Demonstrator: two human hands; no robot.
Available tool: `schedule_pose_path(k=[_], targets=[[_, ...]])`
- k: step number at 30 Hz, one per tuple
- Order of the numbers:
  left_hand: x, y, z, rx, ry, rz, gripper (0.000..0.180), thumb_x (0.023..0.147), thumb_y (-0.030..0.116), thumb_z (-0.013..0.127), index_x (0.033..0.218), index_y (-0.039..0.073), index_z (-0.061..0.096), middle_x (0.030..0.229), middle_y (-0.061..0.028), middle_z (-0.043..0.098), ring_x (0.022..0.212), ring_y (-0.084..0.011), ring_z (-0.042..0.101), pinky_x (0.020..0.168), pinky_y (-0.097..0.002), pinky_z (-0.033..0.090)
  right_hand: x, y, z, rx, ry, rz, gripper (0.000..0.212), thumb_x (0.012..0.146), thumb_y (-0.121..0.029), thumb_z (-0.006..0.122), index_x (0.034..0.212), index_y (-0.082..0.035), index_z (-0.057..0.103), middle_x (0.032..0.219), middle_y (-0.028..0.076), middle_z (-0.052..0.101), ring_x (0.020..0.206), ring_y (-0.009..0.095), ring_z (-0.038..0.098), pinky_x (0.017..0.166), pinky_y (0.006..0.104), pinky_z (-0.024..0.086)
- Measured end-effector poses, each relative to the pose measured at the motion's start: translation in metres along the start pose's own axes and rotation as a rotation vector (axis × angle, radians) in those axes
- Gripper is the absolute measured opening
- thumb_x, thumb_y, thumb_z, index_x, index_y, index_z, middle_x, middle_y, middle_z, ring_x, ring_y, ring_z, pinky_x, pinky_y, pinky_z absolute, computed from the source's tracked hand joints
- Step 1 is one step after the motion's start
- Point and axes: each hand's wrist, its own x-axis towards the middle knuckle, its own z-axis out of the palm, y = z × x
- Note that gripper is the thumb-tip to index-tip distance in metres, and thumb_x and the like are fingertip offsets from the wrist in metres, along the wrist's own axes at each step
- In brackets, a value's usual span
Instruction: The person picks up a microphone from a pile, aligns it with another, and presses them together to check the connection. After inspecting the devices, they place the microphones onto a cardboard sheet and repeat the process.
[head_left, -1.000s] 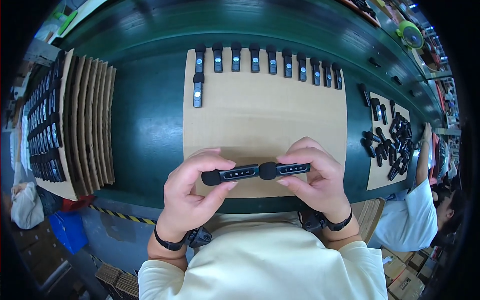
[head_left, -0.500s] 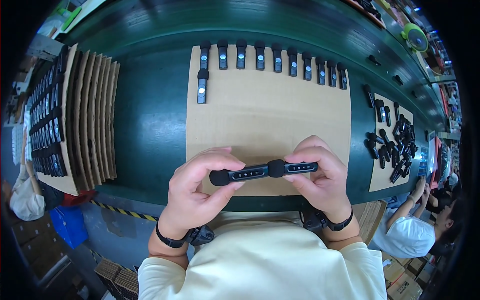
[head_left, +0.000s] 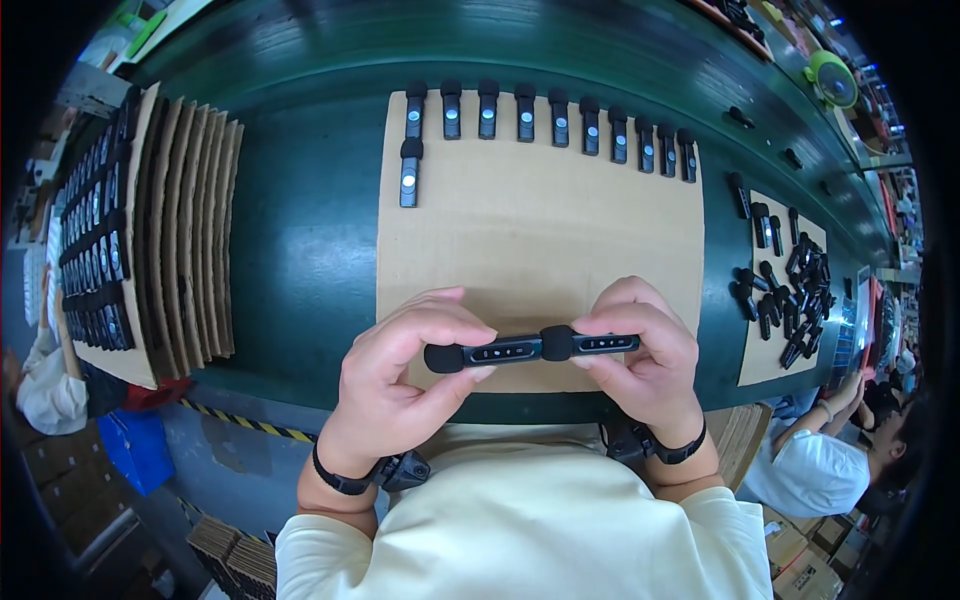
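Green worktop (head_left: pixel 300 225), cardboard (head_left: pixel 540 220) under microphones (head_left: pixel 525 118), fan (head_left: pixel 833 82) beyond

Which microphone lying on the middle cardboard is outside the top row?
The single microphone directly below the row's leftmost one; the other ten lie side by side.

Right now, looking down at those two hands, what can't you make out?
Head view: the undersides of the left microphone and right microphone, turned away from view.
Head view: some fingers of the left hand and right hand, tucked behind others.
Head view: how many loose microphones lie heaped; they overlap.
Head view: whether the co-worker's hands hold anything; too small.
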Motion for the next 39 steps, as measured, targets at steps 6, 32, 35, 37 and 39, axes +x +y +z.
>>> schedule_pose_path(k=[6, 32, 35, 37, 39], targets=[[0.001, 0.001, 0.000, 0.000, -0.005, 0.007, 0.025, 0.077, -0.003, 0.074, 0.099, 0.002, 0.064, 0.093, -0.0100, 0.070, 0.092, -0.0223, 0.067, 0.105, -0.0531, 0.040, -0.001, 0.001, 0.000, 0.001, -0.001, 0.000, 0.028, 0.071, 0.005, 0.076, 0.096, -0.001, 0.067, 0.089, 0.009, 0.060, 0.077, 0.017, 0.056, 0.066, 0.0251, 0.042], [0.011, -0.006, 0.003, 0.109, -0.005, 0.113, 0.028, 0.074, -0.004, 0.070, 0.099, 0.006, 0.065, 0.098, -0.0087, 0.070, 0.094, -0.0263, 0.067, 0.103, -0.0487, 0.042, 0.023, -0.020, 0.017, -0.148, -0.115, -0.103, 0.041, 0.074, 0.012, 0.071, 0.112, 0.002, 0.061, 0.098, 0.015, 0.063, 0.083, 0.022, 0.062, 0.071, 0.0301, 0.053], [0.012, -0.005, -0.003, 0.151, 0.001, 0.143, 0.027, 0.074, -0.002, 0.071, 0.099, 0.005, 0.066, 0.098, -0.0094, 0.070, 0.091, -0.0266, 0.068, 0.100, -0.0486, 0.044, 0.028, -0.022, 0.022, -0.125, -0.113, -0.100, 0.037, 0.075, 0.010, 0.071, 0.109, 0.001, 0.061, 0.099, 0.014, 0.065, 0.080, 0.022, 0.063, 0.071, 0.0305, 0.053], [0.016, 0.000, -0.008, 0.215, -0.003, 0.184, 0.026, 0.075, -0.002, 0.071, 0.100, 0.005, 0.066, 0.097, -0.0096, 0.070, 0.091, -0.0264, 0.067, 0.099, -0.0478, 0.046, 0.034, -0.024, 0.023, -0.154, -0.130, -0.136, 0.036, 0.075, 0.010, 0.071, 0.108, 0.001, 0.061, 0.099, 0.014, 0.065, 0.081, 0.022, 0.064, 0.071, 0.0304, 0.053], [0.020, 0.003, -0.011, 0.338, -0.015, 0.249, 0.026, 0.075, 0.000, 0.072, 0.100, 0.005, 0.066, 0.095, -0.0098, 0.070, 0.090, -0.0261, 0.067, 0.096, -0.0464, 0.048, 0.039, -0.022, 0.021, -0.206, -0.166, -0.191, 0.035, 0.075, 0.011, 0.070, 0.107, 0.001, 0.060, 0.099, 0.014, 0.065, 0.082, 0.022, 0.065, 0.071, 0.0302, 0.053]])
